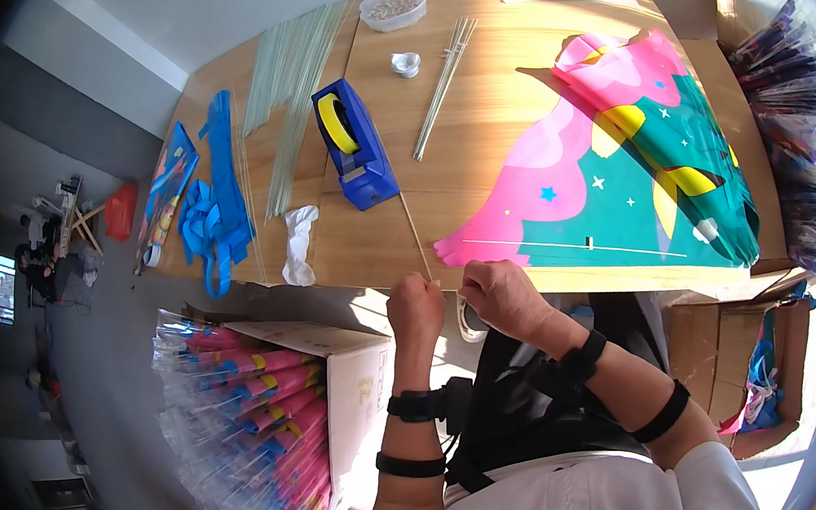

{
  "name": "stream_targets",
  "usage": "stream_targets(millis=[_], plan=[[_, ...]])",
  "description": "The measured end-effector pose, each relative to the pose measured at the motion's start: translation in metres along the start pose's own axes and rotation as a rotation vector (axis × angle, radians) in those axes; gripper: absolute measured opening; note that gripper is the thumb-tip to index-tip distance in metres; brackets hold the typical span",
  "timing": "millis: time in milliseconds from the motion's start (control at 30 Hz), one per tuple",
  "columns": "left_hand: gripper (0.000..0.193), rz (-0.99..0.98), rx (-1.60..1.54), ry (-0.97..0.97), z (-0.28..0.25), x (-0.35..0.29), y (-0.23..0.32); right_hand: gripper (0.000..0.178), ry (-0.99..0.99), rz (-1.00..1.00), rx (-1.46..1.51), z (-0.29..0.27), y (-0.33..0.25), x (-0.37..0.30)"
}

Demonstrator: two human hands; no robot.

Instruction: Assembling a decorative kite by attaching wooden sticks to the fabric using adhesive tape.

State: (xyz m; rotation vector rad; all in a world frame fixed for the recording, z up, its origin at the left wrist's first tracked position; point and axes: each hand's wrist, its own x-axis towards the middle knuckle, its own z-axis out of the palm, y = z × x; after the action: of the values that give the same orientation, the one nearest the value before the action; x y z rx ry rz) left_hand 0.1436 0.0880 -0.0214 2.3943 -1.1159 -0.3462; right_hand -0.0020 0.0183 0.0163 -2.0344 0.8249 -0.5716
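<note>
The left hand (415, 306), curled just below centre, seems to pinch a thin rod (415, 233) slanting toward the blue tape dispenser (366, 178); the right hand (504, 298) is clenched (on what, if anything, I can't tell) by the pink-and-green sheet (614, 210), upper right. Rod handling looks in hand; the next move calls for steadiness.

A thin tan rod (415, 233) slants across the counter (353, 249), near end apparently pinched in the left hand (416, 302); the glossy pink-and-green sheet (574, 209) lies spread, right side folded over!
</note>
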Motion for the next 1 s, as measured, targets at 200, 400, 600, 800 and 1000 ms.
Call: stream_targets(millis=[200, 400, 600, 800, 1000], plan=[[0.020, 0.065, -0.405, -0.099, -0.002, -0.004, 0.011, 0.016, 0.010, 0.122, 0.110, 0.009, 0.007, 0.007], [0.017, -0.046, -0.740, -0.240, -0.021, -0.028, 0.024, 0.023, 0.011, 0.505, 0.762, 0.007, -0.008, 0.031], [0.012, -0.033, -0.812, -0.686, -0.075, -0.061, 0.003, 0.016, -0.228, 0.518, 0.950, 0.007, -0.015, 0.019], [0.018, -0.034, -0.773, -0.151, -0.118, -0.007, -0.043, 0.016, -0.348, 0.460, 0.831, 0.019, -0.030, -0.039], [0.041, 0.009, -0.691, 0.079, -0.111, 0.093, -0.037, 0.017, -0.371, 0.440, 0.760, 0.027, -0.032, -0.036]])
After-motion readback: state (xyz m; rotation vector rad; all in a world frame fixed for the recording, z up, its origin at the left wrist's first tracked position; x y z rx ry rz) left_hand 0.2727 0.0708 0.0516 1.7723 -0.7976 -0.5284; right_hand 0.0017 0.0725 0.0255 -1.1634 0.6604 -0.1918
